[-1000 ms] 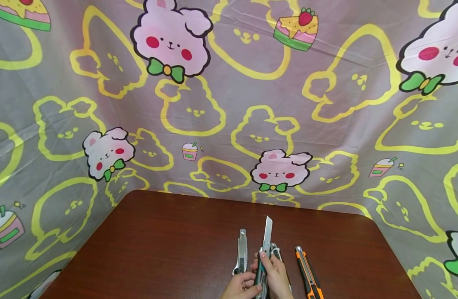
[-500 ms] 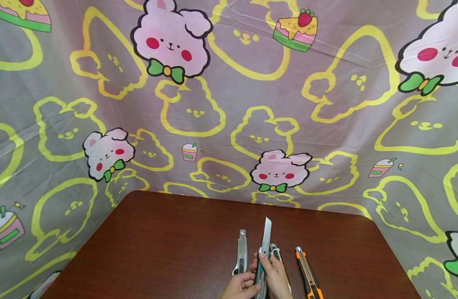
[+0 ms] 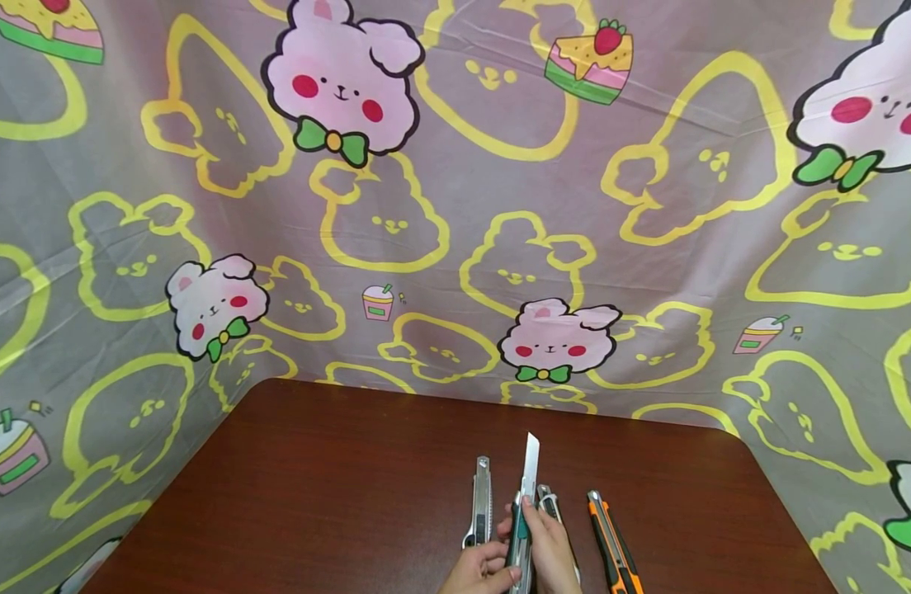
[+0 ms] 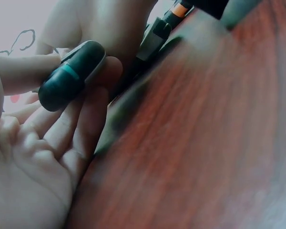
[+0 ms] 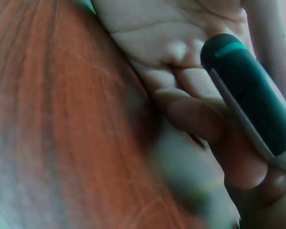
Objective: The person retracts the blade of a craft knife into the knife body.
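Note:
Both hands hold one utility knife (image 3: 520,549) with a dark green and grey handle, its long blade (image 3: 531,458) extended and pointing away. The left hand (image 3: 480,569) pinches the handle near its rear end. Further up, the right hand (image 3: 552,554) grips it from the right, thumb laid along the top near the blade. In the left wrist view the handle's rounded dark green end (image 4: 71,76) sits between thumb and fingers. The right wrist view shows the handle (image 5: 250,95) above the curled right fingers (image 5: 195,117).
A silver utility knife (image 3: 482,499) lies just left of the held one. Another with a pale front (image 3: 548,498) is partly hidden behind the right hand. An orange and black utility knife (image 3: 611,540) lies farther right on the brown table (image 3: 314,495). Patterned cloth (image 3: 441,190) hangs around the table.
The right thumb has shifted slightly up the handle toward the blade, showing more of the green part below it. The blade tip sits a little lower; the other knives stay put.

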Motion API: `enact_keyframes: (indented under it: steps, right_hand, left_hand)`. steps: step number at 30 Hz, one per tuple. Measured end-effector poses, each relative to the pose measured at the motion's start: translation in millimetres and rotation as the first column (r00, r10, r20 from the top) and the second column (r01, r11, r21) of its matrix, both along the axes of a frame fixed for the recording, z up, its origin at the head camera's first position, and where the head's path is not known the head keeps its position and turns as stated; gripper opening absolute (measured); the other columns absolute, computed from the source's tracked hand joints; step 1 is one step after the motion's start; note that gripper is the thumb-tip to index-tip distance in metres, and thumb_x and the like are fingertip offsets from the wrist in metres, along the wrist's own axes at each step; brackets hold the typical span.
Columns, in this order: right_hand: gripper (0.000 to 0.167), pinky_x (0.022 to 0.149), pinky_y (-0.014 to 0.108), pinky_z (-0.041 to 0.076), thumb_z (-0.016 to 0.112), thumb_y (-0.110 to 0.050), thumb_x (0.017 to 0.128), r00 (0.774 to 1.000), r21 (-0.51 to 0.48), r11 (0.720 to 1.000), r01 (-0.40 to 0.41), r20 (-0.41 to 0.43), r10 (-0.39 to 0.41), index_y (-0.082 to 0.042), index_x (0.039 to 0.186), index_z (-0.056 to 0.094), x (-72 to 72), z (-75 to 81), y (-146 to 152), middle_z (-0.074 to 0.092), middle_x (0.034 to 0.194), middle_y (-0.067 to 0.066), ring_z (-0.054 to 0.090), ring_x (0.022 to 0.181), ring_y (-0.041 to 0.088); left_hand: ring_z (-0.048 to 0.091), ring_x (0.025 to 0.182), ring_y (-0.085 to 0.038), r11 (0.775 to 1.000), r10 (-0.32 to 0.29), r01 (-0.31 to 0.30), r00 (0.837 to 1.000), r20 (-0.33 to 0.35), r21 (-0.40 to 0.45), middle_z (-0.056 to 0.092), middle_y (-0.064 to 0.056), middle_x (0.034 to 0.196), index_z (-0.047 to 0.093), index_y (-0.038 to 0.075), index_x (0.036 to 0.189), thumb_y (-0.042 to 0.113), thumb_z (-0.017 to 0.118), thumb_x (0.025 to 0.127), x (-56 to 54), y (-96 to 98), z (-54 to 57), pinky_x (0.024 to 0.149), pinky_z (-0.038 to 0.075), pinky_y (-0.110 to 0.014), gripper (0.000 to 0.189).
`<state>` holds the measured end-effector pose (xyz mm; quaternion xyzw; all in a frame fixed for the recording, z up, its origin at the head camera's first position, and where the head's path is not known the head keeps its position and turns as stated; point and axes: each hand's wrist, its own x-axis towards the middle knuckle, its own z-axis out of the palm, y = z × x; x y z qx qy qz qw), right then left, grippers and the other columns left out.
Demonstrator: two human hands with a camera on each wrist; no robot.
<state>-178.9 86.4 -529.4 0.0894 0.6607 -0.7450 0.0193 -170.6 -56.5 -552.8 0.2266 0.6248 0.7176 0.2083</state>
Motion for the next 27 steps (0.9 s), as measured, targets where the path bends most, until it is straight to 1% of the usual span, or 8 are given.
enact_keyframes:
  steps: [4,9,17,23,27]
  right_hand:
    - [0.06,0.07,0.025,0.053,0.041,-0.041,0.102,1.0,-0.023,1.0,-0.004,0.021,0.005,0.017,0.114,0.057,-0.2,-0.4,1.1,0.071,0.076,0.001,0.066,0.073,0.012]
    - [0.06,0.068,0.026,0.054,0.042,-0.045,0.101,0.999,-0.047,0.999,-0.006,0.048,0.008,0.012,0.109,0.061,0.5,-1.0,1.6,0.071,0.073,0.001,0.067,0.07,0.013]
    - [0.064,0.067,0.025,0.053,0.042,-0.051,0.1,0.997,-0.032,0.999,0.02,0.078,-0.018,0.009,0.106,0.064,0.9,-1.5,0.6,0.071,0.071,0.001,0.067,0.067,0.013]
    - [0.063,0.065,0.026,0.054,0.044,-0.049,0.099,0.996,-0.045,0.999,0.023,0.09,-0.018,0.01,0.104,0.064,1.2,-0.5,-0.1,0.07,0.07,0.0,0.067,0.065,0.014]
    - [0.057,0.066,0.026,0.054,0.044,-0.043,0.101,0.998,-0.05,0.999,0.016,0.06,-0.013,0.011,0.103,0.063,1.6,0.8,0.2,0.069,0.068,-0.002,0.066,0.064,0.013]
  left_hand:
    - [0.063,0.078,0.004,1.0,0.003,-0.003,1.0,-0.007,0.003,0.06,-0.044,0.101,0.053,-0.024,0.113,0.009,0.06,0.09,0.3,0.4,-0.7,0.069,0.049,-0.011,0.041]
    - [0.063,0.079,0.004,1.0,0.006,-0.005,1.0,-0.019,0.005,0.06,-0.043,0.102,0.053,-0.023,0.115,0.009,0.059,0.091,0.4,0.4,-1.4,0.07,0.049,-0.011,0.041]
    - [0.063,0.079,0.005,1.0,0.002,-0.002,0.999,-0.036,-0.007,0.061,-0.042,0.103,0.054,-0.024,0.114,0.008,0.059,0.091,0.2,-0.1,-0.6,0.071,0.049,-0.011,0.039]
    - [0.062,0.079,0.004,1.0,0.016,-0.017,0.999,-0.047,-0.025,0.063,-0.039,0.102,0.057,-0.021,0.112,0.008,0.059,0.09,-0.2,0.5,0.5,0.07,0.05,-0.012,0.037]
    - [0.063,0.078,0.004,0.999,0.024,-0.026,0.999,-0.047,-0.032,0.065,-0.037,0.101,0.058,-0.02,0.112,0.008,0.06,0.09,-0.2,1.1,0.9,0.069,0.05,-0.012,0.035]
